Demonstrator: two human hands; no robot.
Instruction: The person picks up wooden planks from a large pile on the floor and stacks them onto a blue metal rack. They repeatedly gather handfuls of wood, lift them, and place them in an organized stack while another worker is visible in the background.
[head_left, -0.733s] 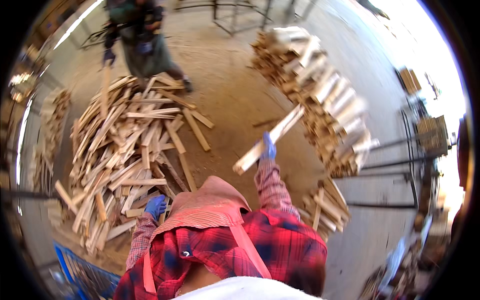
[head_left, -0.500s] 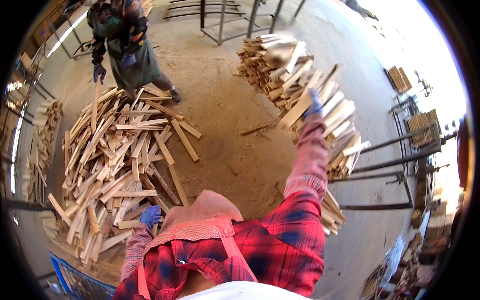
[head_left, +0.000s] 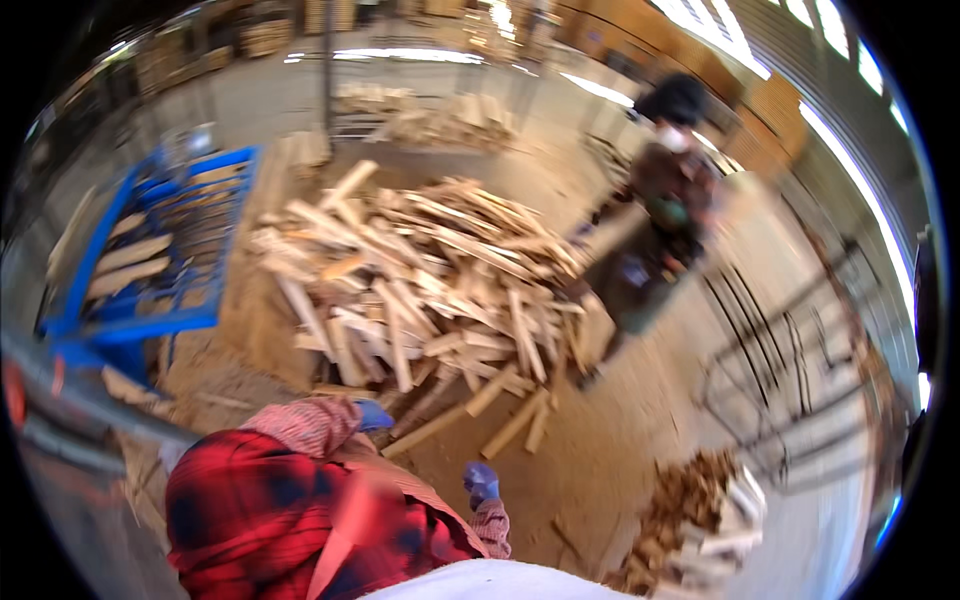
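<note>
My left hand (head_left: 374, 415), in a blue-purple glove, is low at the near edge of a big heap of loose wooden slats (head_left: 440, 275). Its fingers are blurred, so I cannot see whether it grips anything. My right hand (head_left: 481, 481), gloved alike, is in front of my body above the floor. Its fingers are curled in and no slat shows in it. Closest to both hands are a few slats (head_left: 430, 428) sticking out from the heap's near side.
A blue metal frame cart (head_left: 238, 240) holding slats stands left. Behind the heap, right of centre, is a co-worker (head_left: 660, 215) in an apron. A stacked row of slats (head_left: 690, 530) lies low right, near metal racks (head_left: 790, 370). More slat stacks (head_left: 450, 120) are farther back.
My view has swung left toward the heap and the blue cart. My right hand has come back from the stacked slats on the right to in front of my body.
</note>
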